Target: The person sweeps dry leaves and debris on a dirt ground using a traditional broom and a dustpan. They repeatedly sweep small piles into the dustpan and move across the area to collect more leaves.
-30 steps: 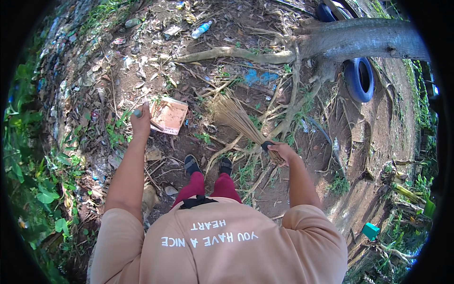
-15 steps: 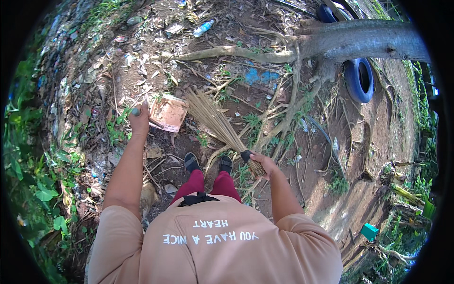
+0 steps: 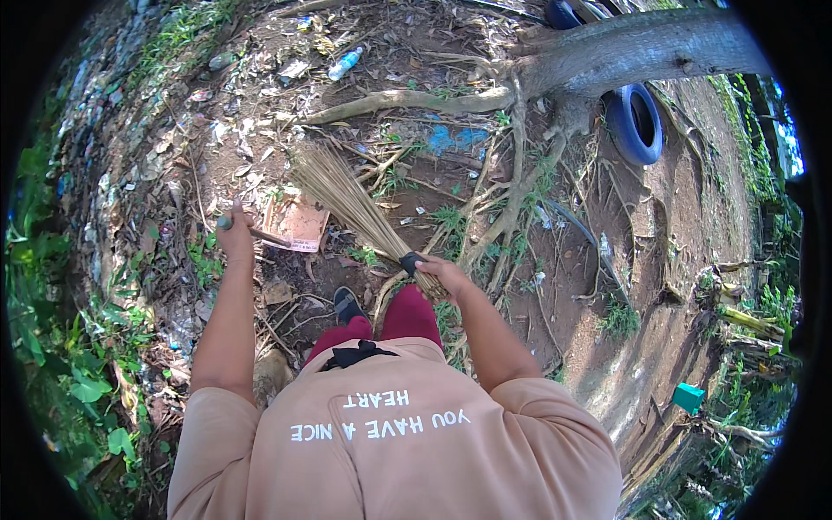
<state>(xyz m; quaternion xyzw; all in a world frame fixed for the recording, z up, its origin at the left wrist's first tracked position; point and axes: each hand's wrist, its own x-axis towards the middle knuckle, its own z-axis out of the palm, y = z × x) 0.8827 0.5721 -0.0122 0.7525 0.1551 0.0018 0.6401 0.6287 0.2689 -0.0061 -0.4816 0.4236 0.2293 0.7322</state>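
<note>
My left hand [image 3: 236, 237] is closed round the handle of a pinkish dustpan [image 3: 303, 222], its greenish handle end poking out beside the thumb. The pan sits low over the littered ground with its mouth facing away from me. My right hand [image 3: 445, 276] grips a stick broom [image 3: 351, 195] at its dark binding. The broom's bristles fan out to the far left, and their tips reach past the pan's far right corner, beside or over its mouth; I cannot tell whether they touch it. Dry leaves [image 3: 247, 165] lie around the pan's mouth.
Tree roots [image 3: 416, 100] spread from a thick trunk [image 3: 641, 56] at the far right. A blue tyre [image 3: 635, 126] stands below the trunk. A plastic bottle [image 3: 345, 64] lies beyond the pan. Green plants [image 3: 91, 381] line the left; a green box [image 3: 689, 398] is at right.
The broom has swung left, its bristle tips now beyond the dustpan. My right hand has moved left with it. My right leg has come forward, and its shoe is now hidden.
</note>
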